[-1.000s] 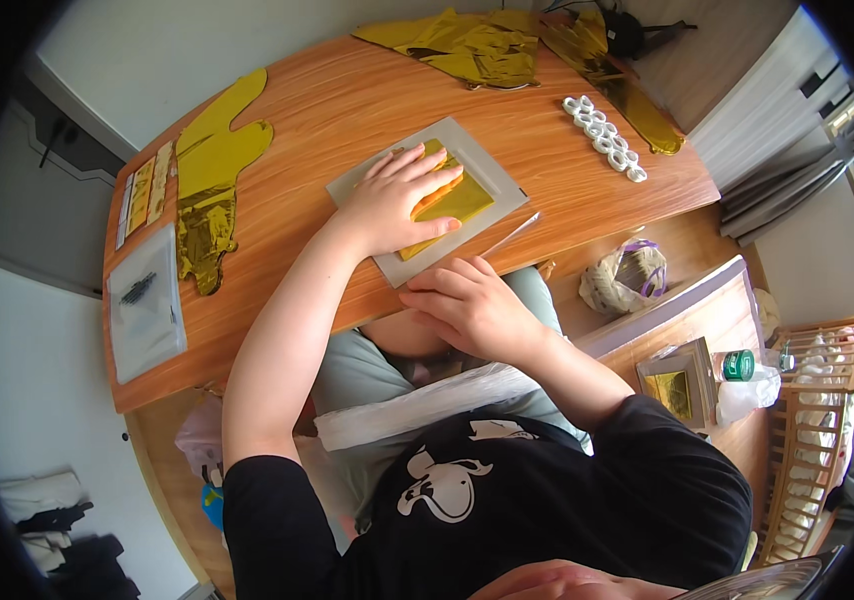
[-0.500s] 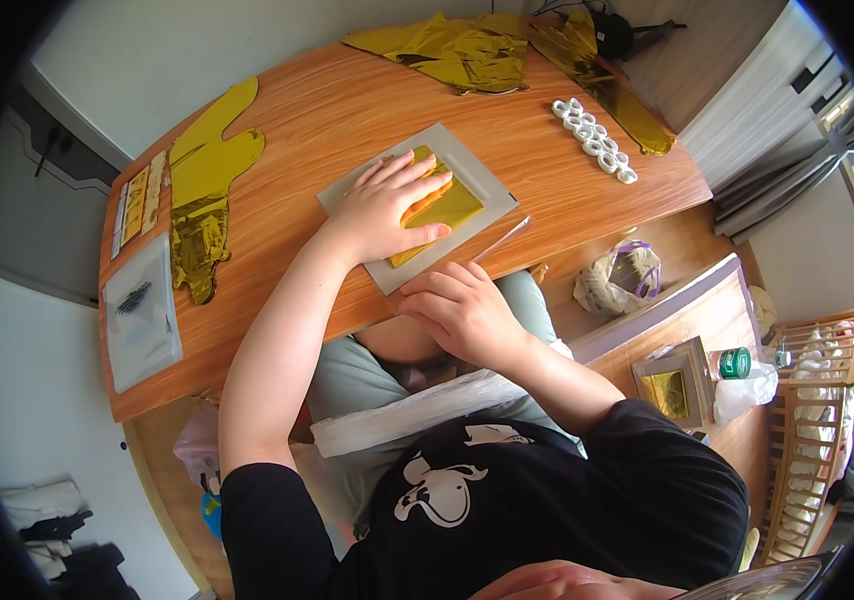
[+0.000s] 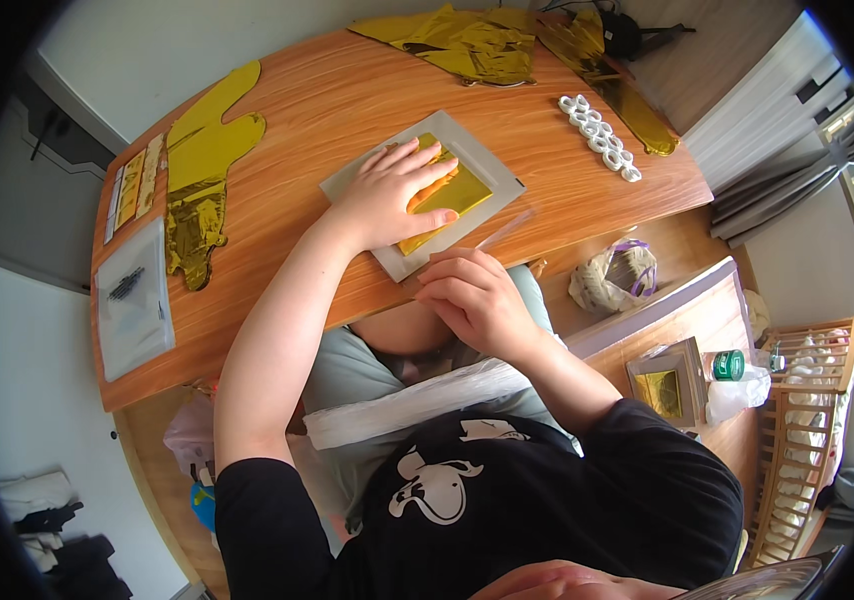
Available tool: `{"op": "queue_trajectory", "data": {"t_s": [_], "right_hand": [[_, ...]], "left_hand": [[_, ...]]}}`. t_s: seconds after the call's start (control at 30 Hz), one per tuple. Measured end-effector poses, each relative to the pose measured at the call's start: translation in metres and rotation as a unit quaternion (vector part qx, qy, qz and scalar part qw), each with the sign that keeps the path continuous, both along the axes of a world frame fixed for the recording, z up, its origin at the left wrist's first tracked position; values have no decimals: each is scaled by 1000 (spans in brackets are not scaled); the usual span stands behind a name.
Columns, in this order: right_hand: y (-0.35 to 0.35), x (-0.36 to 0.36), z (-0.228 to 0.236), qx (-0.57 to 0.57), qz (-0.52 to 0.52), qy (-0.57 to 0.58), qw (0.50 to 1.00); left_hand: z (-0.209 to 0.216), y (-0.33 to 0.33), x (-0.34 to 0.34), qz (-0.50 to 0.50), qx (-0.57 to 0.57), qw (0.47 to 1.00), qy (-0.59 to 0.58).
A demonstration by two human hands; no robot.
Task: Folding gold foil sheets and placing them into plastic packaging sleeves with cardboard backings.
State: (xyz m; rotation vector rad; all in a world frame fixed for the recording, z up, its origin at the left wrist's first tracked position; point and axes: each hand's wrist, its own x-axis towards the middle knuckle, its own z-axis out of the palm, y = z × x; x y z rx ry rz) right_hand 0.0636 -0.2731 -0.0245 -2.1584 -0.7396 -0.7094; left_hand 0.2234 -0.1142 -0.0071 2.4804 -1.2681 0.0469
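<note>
My left hand (image 3: pixel 384 203) lies flat with spread fingers on a gold foil rectangle (image 3: pixel 467 196), pressing it against a flat greyish sheet or sleeve (image 3: pixel 495 166). That sheet rests at a slant near the table's front edge. By its near corner, my right hand (image 3: pixel 482 303) has its fingers bent and drawn together. From behind its knuckles a thin clear strip (image 3: pixel 509 228) sticks out over the table; it appears to be in the fingers, though the grip itself is hidden. A long white crinkled bundle (image 3: pixel 417 405) lies across my lap.
Shiny gold foil sheets lie on the wooden table (image 3: pixel 297 110) at left (image 3: pixel 197 180) and far side (image 3: pixel 477 45). Clear plastic bags (image 3: pixel 137 310) occupy the left front. White rings (image 3: pixel 599 137) stand far right. A lower surface at right holds a framed gold piece (image 3: pixel 662 392) and green jar (image 3: pixel 725 365).
My right hand has shifted slightly up and to the right along the sheet's near corner, the clear strip with it. My left hand stays spread on the gold foil. The view has moved a little.
</note>
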Motion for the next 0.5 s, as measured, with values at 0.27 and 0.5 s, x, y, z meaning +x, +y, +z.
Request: {"op": "queue_trajectory", "data": {"t_s": [0.27, 0.5], "right_hand": [[-19, -11, -7, 82, 70, 64, 992], [-33, -26, -34, 212, 93, 78, 970]], "left_hand": [[-5, 1, 3, -10, -3, 1000, -2], [-6, 1, 3, -4, 5, 1000, -8]]}}
